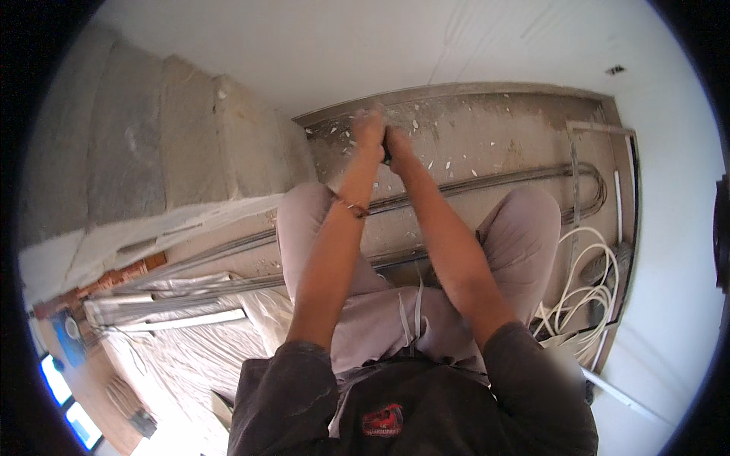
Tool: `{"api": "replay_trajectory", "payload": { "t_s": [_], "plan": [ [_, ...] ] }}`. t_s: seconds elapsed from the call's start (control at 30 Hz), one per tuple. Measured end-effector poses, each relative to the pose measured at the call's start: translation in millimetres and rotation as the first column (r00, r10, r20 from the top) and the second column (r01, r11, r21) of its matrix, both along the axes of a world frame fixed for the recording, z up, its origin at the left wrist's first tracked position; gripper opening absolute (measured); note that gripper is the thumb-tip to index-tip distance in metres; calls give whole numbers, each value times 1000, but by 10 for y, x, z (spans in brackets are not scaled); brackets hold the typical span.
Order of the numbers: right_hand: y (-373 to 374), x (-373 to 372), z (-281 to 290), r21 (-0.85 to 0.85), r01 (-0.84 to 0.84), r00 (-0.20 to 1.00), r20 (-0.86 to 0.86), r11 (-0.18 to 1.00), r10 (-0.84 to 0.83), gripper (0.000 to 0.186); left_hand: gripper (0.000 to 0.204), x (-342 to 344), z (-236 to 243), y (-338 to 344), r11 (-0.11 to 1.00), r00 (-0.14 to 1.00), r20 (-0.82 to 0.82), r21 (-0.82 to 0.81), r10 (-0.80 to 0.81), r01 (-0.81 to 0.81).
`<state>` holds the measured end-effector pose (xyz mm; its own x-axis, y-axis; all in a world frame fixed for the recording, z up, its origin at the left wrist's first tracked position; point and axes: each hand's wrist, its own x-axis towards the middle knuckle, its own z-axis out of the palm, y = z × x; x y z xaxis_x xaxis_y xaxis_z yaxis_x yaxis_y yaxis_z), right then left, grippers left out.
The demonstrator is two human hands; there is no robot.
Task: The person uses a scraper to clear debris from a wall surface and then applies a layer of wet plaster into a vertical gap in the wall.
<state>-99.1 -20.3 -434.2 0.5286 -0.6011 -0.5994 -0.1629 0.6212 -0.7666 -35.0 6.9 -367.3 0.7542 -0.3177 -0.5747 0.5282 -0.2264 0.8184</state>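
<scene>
Both my arms reach forward over the floor, and my hands are close together near the base of the white wall. My left hand point(369, 129) is blurred, its fingers drawn together; what they hold is hidden. Just beside it, my right hand point(401, 148) is closed around a small dark object point(387, 145), mostly covered by the fingers, whose kind I cannot make out. White flakes point(416, 124) lie scattered on the dusty floor point(475, 133) around my hands.
Long bent metal rods point(487, 178) run across the floor between my knees and hands. Grey stone-like steps point(190, 137) rise at the left. A coil of cream hose point(582, 304) and a metal frame point(635, 197) stand at right. Plastic sheeting point(175, 346) lies at lower left.
</scene>
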Motion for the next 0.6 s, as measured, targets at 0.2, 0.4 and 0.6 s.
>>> {"api": "replay_trajectory", "payload": {
  "t_s": [0.2, 0.4, 0.6],
  "plan": [
    [439, 203, 232, 176, 169, 984, 34, 970, -177, 24, 39, 393, 1496, 562, 923, 970, -244, -374, 1, -96],
    [277, 485, 171, 668, 271, 773, 278, 693, -570, 19, 27, 30, 2176, 929, 750, 963, -267, -644, -32, -154],
    [193, 550, 35, 685, 247, 679, 382, 685, -627, 15, 32, -449, 2521, 1175, 614, 927, -304, -781, -220, -111]
  ]
}}
